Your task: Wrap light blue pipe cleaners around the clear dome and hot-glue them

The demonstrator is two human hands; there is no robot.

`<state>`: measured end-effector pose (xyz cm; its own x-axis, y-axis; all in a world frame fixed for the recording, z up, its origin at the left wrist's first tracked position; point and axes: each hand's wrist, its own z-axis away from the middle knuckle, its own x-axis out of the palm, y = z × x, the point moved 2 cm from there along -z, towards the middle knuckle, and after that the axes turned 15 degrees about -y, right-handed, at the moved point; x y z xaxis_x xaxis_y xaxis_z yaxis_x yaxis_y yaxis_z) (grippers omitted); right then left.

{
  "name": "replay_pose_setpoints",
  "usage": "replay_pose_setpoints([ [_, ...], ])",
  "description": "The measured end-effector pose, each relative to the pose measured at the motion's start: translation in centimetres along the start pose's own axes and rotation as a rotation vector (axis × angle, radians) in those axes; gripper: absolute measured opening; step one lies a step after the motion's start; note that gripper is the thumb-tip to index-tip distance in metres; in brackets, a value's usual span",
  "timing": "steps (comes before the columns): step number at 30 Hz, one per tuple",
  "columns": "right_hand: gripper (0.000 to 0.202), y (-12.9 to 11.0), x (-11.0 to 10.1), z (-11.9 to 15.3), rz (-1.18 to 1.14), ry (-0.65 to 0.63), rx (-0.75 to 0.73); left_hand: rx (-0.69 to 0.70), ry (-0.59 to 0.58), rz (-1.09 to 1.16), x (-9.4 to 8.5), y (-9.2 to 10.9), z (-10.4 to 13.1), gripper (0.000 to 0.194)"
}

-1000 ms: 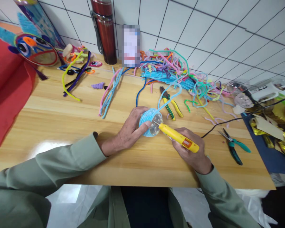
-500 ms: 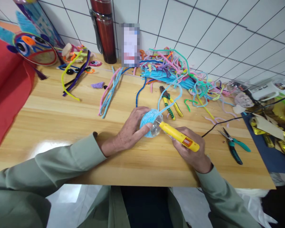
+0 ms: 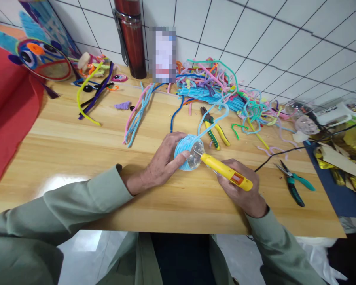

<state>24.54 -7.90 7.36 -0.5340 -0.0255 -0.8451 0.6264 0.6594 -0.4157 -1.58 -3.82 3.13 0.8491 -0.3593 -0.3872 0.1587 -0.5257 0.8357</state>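
Container of clear plastic [image 3: 197, 159], wound with light-blue fuzzy cord [image 3: 186, 142], lies over the table [image 3: 86, 150] just left of the yellow-handled pliers [image 3: 216, 134] and nearer the person; its inside is too blurred to tell what it may hold. Its long axis runs roughly left to right, the bare round end facing right, and a loose loop of the cord stretches out past the pliers. The left hand [image 3: 161, 164] clasps it from the left, thumb laid along the near side. The right hand [image 3: 247, 198] grips a yellow glue gun [image 3: 225, 170], which slants leftward and away from the fist, nozzle directed at the bare end. Beyond the pliers, to the left, stands an upright dark-red flask [image 3: 135, 43]; farther left is a decorated container [image 3: 46, 63] with large eyes.
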Motion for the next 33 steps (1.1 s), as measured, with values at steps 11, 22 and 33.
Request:
replay_pose_setpoints([
  [11,0.022,0.05,0.15,0.02,-0.047,0.024,0.029,-0.021,-0.012,-0.001,-0.08,0.05,-0.02,0.04],
  [22,0.021,0.15,0.14,-0.05,-0.038,0.023,0.025,0.006,-0.015,-0.029,-0.06,0.05,0.03,0.039],
  [33,0.02,0.21,0.09,0.03,-0.047,0.013,0.024,0.0,-0.002,-0.004,0.07,-0.3,0.03,0.039],
])
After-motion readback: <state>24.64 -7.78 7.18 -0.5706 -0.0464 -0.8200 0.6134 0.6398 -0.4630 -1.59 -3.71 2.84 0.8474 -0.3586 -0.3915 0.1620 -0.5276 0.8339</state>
